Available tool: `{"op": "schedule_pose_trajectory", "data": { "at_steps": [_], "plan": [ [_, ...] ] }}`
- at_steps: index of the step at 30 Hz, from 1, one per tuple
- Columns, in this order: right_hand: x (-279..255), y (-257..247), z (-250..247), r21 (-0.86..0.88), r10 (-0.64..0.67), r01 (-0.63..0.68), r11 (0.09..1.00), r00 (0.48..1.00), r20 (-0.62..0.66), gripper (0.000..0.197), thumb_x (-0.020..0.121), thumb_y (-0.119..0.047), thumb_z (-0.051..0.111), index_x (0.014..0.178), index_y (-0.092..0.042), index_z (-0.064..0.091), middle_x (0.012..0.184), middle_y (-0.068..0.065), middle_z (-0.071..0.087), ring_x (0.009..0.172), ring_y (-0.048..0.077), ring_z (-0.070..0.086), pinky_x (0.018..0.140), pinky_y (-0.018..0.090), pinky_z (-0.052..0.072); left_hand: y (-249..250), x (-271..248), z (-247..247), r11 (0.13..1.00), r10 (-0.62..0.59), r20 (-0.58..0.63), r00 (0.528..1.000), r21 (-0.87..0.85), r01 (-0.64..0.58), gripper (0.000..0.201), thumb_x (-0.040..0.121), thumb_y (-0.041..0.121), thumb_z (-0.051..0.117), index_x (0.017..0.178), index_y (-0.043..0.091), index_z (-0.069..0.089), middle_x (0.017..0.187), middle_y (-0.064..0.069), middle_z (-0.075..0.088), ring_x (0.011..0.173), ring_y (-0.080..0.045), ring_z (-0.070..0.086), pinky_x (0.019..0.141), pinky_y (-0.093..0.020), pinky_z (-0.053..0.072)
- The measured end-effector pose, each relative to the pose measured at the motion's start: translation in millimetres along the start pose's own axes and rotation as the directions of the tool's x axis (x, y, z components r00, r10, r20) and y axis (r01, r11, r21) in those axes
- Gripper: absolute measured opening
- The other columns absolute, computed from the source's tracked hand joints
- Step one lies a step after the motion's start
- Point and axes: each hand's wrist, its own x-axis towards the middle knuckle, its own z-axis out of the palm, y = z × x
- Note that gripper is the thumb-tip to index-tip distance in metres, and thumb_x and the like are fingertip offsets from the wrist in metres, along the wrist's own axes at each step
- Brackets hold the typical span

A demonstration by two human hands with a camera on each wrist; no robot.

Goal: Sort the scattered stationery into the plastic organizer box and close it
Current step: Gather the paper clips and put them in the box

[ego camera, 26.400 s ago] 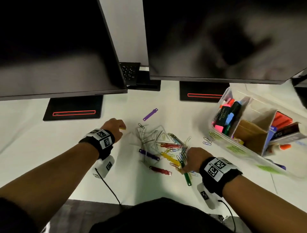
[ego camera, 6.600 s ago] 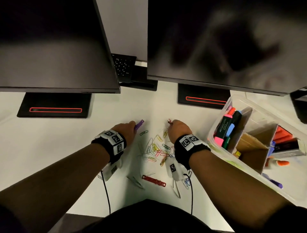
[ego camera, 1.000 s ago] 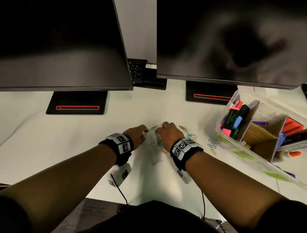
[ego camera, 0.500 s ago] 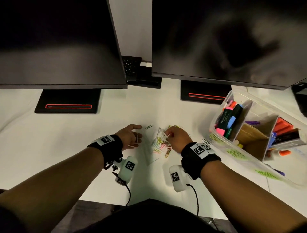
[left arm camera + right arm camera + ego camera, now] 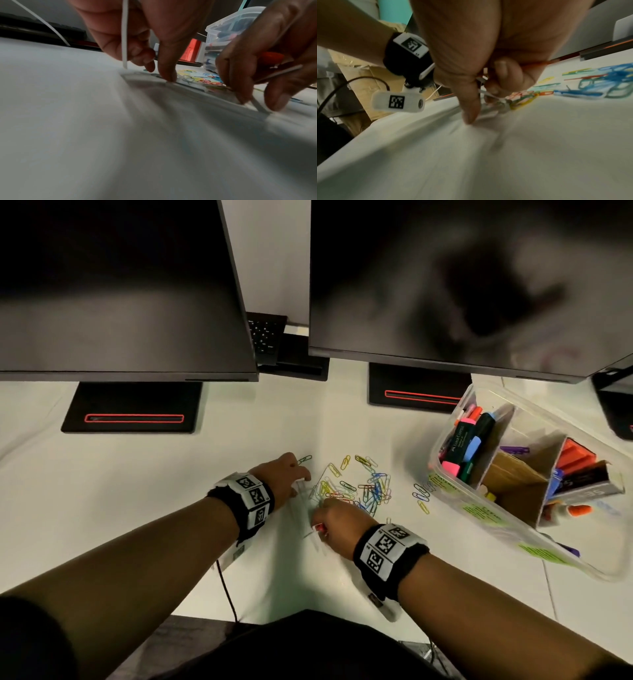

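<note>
Left hand (image 5: 286, 475) presses its fingertips (image 5: 169, 75) onto a clear strip (image 5: 187, 84) on the tabletop (image 5: 120, 491), likely pinning it. Right hand (image 5: 337, 520) fingers curl around red and clear fasteners (image 5: 272, 58), pinching another. Paper clips (image 5: 363, 486) lie scattered just beyond; organizer box (image 5: 455, 405), lid off, sits far right.

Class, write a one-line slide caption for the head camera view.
Both hands, left hand and right hand, gather clips beside scattered paper clips on a white desk, near an open organizer box.
</note>
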Motion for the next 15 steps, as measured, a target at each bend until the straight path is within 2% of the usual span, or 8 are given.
{"op": "schedule_pose_trajectory", "data": {
  "at_steps": [4,7,9,11,12,13,14,15],
  "plan": [
    [-2.3,1.1,-2.5,-0.013,-0.004,0.004,1.0,1.0,-0.028,0.019,0.089,-0.007,0.048,0.099,-0.008,0.063,0.104,0.012,0.054,0.094,0.031,0.058,0.073,0.032,0.042,0.1,-0.8,-1.6,1.0,-0.008,-0.025,1.0,-0.021,0.008,0.026,0.092,0.019,0.053,0.118,0.022,0.056,0.127,0.0,0.043,0.102,-0.018,0.056,0.088,-0.024,0.041],
    [-12.2,2.9,-17.7,0.073,0.018,-0.01,0.997,0.994,-0.105,0.024,0.088,-0.006,0.047,0.099,-0.01,0.067,0.105,0.012,0.056,0.092,0.028,0.058,0.077,0.031,0.046,-4.1,-3.2,0.0,0.997,-0.043,-0.036,0.998,-0.067,0.04,0.025,0.093,0.016,0.048,0.116,0.023,0.056,0.12,0.003,0.046,0.094,-0.014,0.058,0.079,-0.021,0.04],
    [-20.7,6.4,-28.9,0.175,0.045,-0.009,0.985,0.978,-0.205,0.024,0.086,-0.003,0.048,0.092,-0.01,0.071,0.098,0.008,0.059,0.082,0.017,0.057,0.073,0.024,0.044,-3.5,-4.3,-0.4,0.999,-0.042,-0.017,0.999,-0.017,0.042,0.025,0.091,0.015,0.05,0.115,0.022,0.055,0.124,0.0,0.046,0.09,-0.014,0.056,0.073,-0.021,0.041],
    [-28.6,11.9,-37.9,0.308,0.119,-0.029,0.951,0.953,-0.278,0.019,0.085,0.0,0.054,0.086,-0.008,0.071,0.081,-0.007,0.055,0.064,-0.006,0.049,0.062,0.009,0.037,1.3,-2.4,0.2,0.993,-0.037,0.0,0.999,0.11,0.037,0.027,0.09,0.013,0.05,0.116,0.018,0.056,0.13,-0.005,0.042,0.1,-0.021,0.057,0.076,-0.026,0.044],
    [-31.6,14.1,-42.1,0.389,0.169,-0.044,0.92,0.941,-0.294,0.013,0.084,0.0,0.059,0.085,-0.007,0.07,0.074,-0.014,0.052,0.058,-0.009,0.05,0.06,0.002,0.034,3.2,-1.3,1.0,0.989,-0.032,0.004,0.999,0.145,0.031,0.028,0.09,0.013,0.049,0.116,0.016,0.057,0.131,-0.006,0.041,0.104,-0.023,0.056,0.076,-0.027,0.042],
    [-35.6,17.2,-46.5,0.471,0.215,-0.053,0.88,0.931,-0.295,0.007,0.082,-0.002,0.064,0.083,-0.005,0.069,0.069,-0.018,0.051,0.056,-0.012,0.053,0.058,0.0,0.034,5.9,-0.3,0.8,0.986,-0.025,0.012,1.0,0.163,0.022,0.027,0.09,0.013,0.049,0.116,0.015,0.057,0.131,-0.007,0.042,0.106,-0.024,0.055,0.075,-0.026,0.039],
    [-39.9,19.9,-51.7,0.541,0.241,-0.043,0.84,0.922,-0.302,0.001,0.081,-0.004,0.068,0.082,-0.004,0.068,0.065,-0.018,0.052,0.056,-0.014,0.054,0.057,0.0,0.036,7.3,0.3,0.7,0.985,-0.016,0.028,0.999,0.172,0.011,0.027,0.091,0.014,0.048,0.117,0.013,0.056,0.131,-0.008,0.043,0.107,-0.025,0.055,0.074,-0.026,0.036],
    [-44.4,23.2,-56.5,0.598,0.264,-0.03,0.801,0.914,-0.308,0.004,0.08,-0.006,0.07,0.08,-0.003,0.067,0.063,-0.016,0.053,0.055,-0.013,0.054,0.057,0.002,0.037,9.1,1.1,-0.4,0.984,-0.008,0.044,0.999,0.179,0.0,0.028,0.092,0.015,0.047,0.118,0.012,0.055,0.13,-0.009,0.045,0.108,-0.025,0.054,0.075,-0.024,0.033]
  ]
}}
